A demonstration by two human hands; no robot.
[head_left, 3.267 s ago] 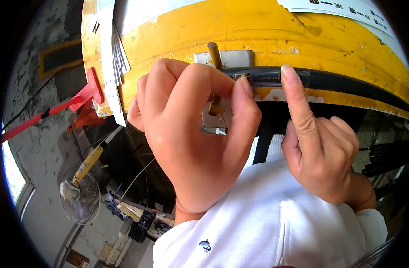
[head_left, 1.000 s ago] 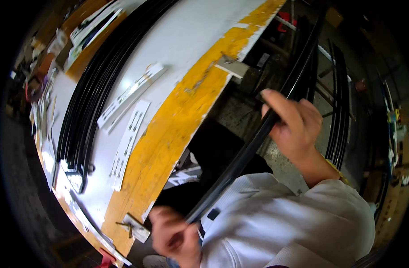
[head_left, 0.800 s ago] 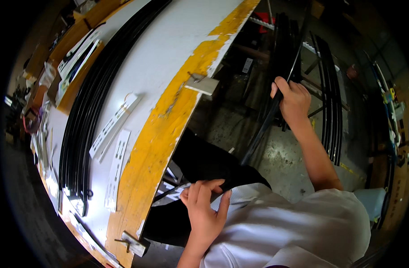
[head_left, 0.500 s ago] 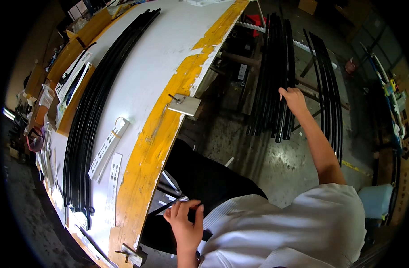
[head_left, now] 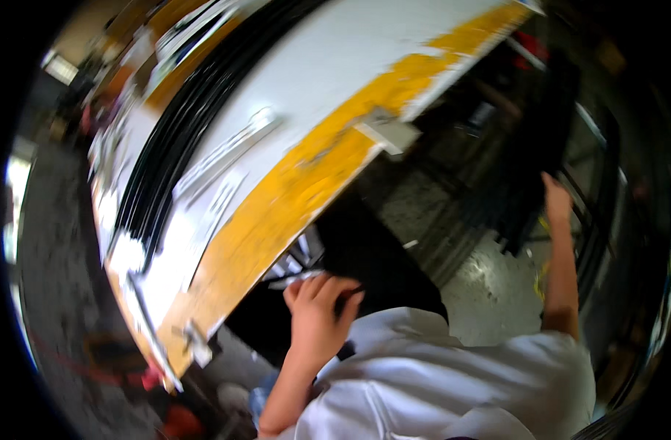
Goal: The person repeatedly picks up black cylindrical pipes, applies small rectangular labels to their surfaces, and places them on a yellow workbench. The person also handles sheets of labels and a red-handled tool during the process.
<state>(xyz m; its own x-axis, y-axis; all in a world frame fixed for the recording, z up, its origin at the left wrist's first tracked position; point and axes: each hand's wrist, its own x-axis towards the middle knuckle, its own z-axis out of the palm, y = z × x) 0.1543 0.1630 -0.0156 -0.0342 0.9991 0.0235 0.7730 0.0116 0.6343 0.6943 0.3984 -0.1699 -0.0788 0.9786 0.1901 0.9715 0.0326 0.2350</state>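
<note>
1. Black rods (head_left: 535, 139) lie off the tabletop's (head_left: 299, 84) right side — right hand (head_left: 557, 199) at their edge, its grip too blurred to tell.
2. Left hand (head_left: 322, 306): thumb and fingers apart (nothing visible between).
3. Already on the tabletop: another black bundle (head_left: 180, 139) — far end cut off, rod count unclear.

This is a workshop: a long bench (head_left: 306, 81) with a scuffed, chipped yellow border, a small metal plate (head_left: 395, 136) at its edge, long black rods (head_left: 167, 165) bundled along its top, more dark lengths (head_left: 535, 165) massed beside it, and a bare grey floor (head_left: 489, 286).
</note>
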